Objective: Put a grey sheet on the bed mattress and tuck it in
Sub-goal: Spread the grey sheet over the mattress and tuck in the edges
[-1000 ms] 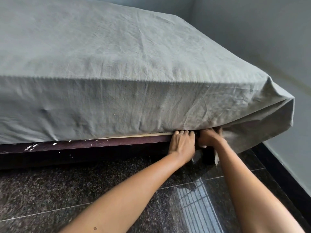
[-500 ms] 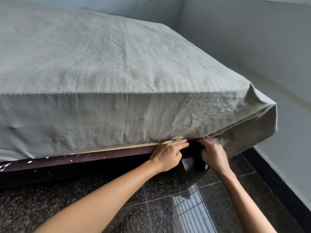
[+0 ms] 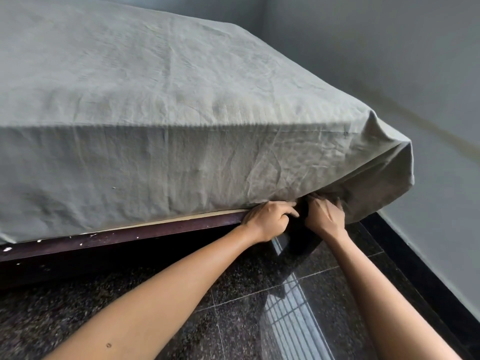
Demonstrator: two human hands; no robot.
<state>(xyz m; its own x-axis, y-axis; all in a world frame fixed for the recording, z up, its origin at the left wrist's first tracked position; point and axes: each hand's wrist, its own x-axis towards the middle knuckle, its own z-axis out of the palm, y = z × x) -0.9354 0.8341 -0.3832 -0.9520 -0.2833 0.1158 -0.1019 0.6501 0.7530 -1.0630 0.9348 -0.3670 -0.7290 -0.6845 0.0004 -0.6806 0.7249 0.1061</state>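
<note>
A grey sheet (image 3: 161, 105) covers the whole mattress, top and near side, with its lower edge running under the mattress along the dark wooden bed frame (image 3: 124, 236). At the near right corner a loose flap of the sheet (image 3: 376, 193) hangs down over the frame. My left hand (image 3: 270, 219) presses its fingertips against the sheet's bottom edge at the frame. My right hand (image 3: 324, 216) sits just right of it, fingers curled into the hanging fabric under the corner. The fingertips of both hands are partly hidden by cloth.
Dark speckled polished floor tiles (image 3: 233, 320) lie below the bed, reflecting a window grille. A grey wall (image 3: 389, 61) stands close to the bed's right side, with a black skirting strip (image 3: 415, 268) along its base. Another wall runs behind the bed.
Both hands have stayed at the near right corner. The left hand has turned, its fingers now pointing right along the frame, and the right hand has reached up into the hanging flap.
</note>
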